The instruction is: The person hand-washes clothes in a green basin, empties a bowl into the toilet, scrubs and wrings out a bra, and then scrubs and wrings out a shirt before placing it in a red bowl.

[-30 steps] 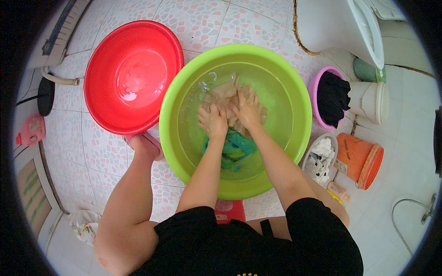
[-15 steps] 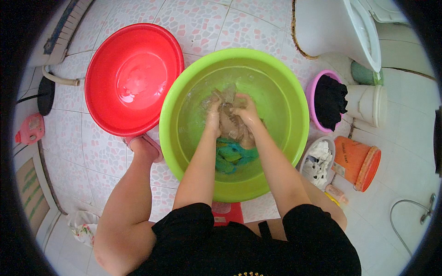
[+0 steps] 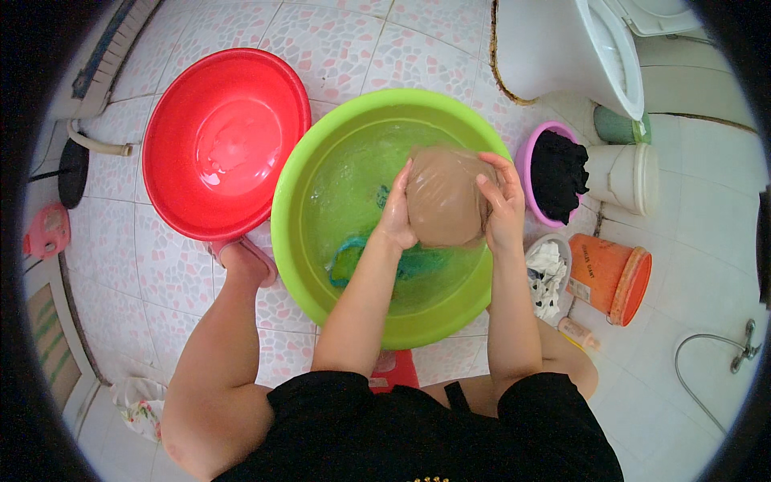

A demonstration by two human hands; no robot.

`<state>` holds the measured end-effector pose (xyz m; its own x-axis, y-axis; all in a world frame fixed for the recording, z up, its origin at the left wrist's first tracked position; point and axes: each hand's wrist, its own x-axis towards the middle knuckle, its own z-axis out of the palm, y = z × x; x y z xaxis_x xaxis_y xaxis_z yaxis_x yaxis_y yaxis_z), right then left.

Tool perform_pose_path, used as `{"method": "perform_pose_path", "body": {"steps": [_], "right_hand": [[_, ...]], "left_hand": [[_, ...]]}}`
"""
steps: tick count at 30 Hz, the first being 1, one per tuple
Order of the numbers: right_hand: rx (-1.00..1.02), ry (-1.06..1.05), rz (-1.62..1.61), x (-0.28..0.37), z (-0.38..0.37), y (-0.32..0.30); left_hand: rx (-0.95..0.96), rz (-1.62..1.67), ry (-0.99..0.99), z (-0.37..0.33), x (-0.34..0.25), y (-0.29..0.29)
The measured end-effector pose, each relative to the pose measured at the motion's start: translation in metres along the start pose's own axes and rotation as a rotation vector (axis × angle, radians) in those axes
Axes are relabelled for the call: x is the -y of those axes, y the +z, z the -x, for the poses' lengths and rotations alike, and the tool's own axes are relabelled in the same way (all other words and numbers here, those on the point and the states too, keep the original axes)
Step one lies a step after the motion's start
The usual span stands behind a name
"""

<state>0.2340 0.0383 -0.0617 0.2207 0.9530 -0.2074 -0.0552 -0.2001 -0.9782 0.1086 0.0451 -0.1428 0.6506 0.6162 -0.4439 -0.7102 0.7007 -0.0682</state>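
A wet brown cloth (image 3: pixel 448 197), gathered into a smooth, shiny rounded bundle, is between my two hands over the right half of the green basin (image 3: pixel 293 281). My left hand (image 3: pixel 397 210) presses its left side with the palm. On the other side my right hand (image 3: pixel 504 201) grips it, fingers curled over its edge. Water fills the basin, rippled and bubbly. Below the bundle, a blue-green cloth (image 3: pixel 414 263) lies in the water, partly hidden by my left forearm.
At the left is a red basin (image 3: pixel 181 177) holding a little water. To the right stand a purple basin with black cloth (image 3: pixel 560 177), a grey basin with white cloth (image 3: pixel 546 277), an orange bucket (image 3: pixel 606 277) and a white bucket (image 3: pixel 626 178). A toilet (image 3: pixel 562 48) is beyond.
Both hands have lifted the brown cloth up and to the right, from crumpled in the water to a rounded bundle. The blue-green cloth has spread out in the water.
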Motion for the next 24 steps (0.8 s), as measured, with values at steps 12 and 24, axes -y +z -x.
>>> {"method": "perform_pose_path", "body": {"steps": [12, 24], "right_hand": [[-0.05, -0.435, 0.836, -0.007, 0.011, 0.033], [-0.223, -0.465, 0.594, -0.016, 0.008, 0.037]], "left_hand": [[0.048, 0.026, 0.045, 0.001, 0.007, 0.038], [-0.224, -0.675, 0.405, 0.003, 0.014, 0.057]]}}
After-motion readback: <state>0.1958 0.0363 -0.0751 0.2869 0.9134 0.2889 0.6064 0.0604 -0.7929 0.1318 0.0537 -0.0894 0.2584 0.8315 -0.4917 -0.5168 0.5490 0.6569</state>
